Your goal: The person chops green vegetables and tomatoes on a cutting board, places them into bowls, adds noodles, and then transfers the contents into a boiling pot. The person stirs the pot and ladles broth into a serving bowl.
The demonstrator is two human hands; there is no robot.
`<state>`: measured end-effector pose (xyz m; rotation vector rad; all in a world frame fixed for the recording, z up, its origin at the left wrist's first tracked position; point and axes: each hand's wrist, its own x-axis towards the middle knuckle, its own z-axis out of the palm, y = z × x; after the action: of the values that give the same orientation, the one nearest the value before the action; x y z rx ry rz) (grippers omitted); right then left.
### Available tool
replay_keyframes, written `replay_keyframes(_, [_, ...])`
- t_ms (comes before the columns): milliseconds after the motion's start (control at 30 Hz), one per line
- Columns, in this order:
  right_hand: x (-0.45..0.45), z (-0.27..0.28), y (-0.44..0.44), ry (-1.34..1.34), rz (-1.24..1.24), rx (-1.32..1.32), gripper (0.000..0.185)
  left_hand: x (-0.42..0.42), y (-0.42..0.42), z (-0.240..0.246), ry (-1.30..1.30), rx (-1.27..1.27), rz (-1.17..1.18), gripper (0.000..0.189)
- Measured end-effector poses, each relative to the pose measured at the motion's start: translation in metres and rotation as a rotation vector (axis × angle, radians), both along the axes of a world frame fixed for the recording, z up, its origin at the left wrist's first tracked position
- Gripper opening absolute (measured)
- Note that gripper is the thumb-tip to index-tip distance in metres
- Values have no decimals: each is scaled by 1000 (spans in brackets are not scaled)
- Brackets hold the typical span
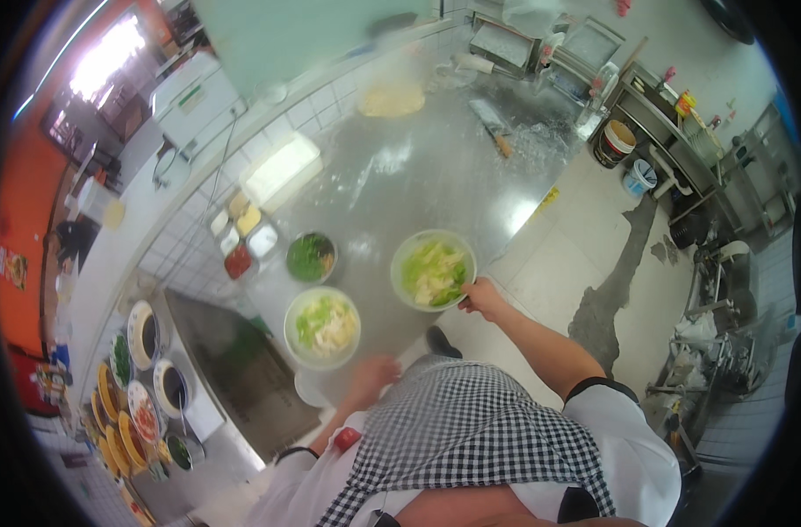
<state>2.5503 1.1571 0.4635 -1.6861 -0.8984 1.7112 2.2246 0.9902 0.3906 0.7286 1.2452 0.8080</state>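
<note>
My right hand (485,300) grips the near right rim of a translucent plastic bowl (396,265) at the edge of the steel worktop. Chopped leafy greens (433,270) with paler pieces lie in it. My left hand (377,377) is blurred, low beside the checked apron (479,421), with no object visible in it; its fingers cannot be made out. Just beyond it stands a second translucent bowl (288,316), holding pale and green chopped vegetables (328,326). Farther back sits a metal bowl (336,253) of chopped green herbs (306,258).
Small seasoning tubs (263,240) and a white rectangular container (283,170) line the tiled wall. A wooden-handled cleaver (491,123) lies on the floury steel worktop (414,178), near pale dough (392,102). Dishes of ingredients (142,412) stand at left. Buckets (637,178) are on the floor.
</note>
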Motion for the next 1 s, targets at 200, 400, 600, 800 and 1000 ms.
replay_keyframes(200, [-3,-47,98,-145,384,-20,41,67,135,66,216,340,-118,30])
replay_keyframes(400, [7,-37,220,-196,727,304,41,81,227,121,70,64,213,28])
replay_keyframes(600, [147,2,467,-783,517,485,38,128,333,134,236,29,397,26])
replay_keyframes(800, [228,23,702,-413,-22,400,78,203,584,150,638,387,288,66])
replay_keyframes(1000, [186,-40,803,-468,-177,575,101,277,812,133,1012,593,181,88])
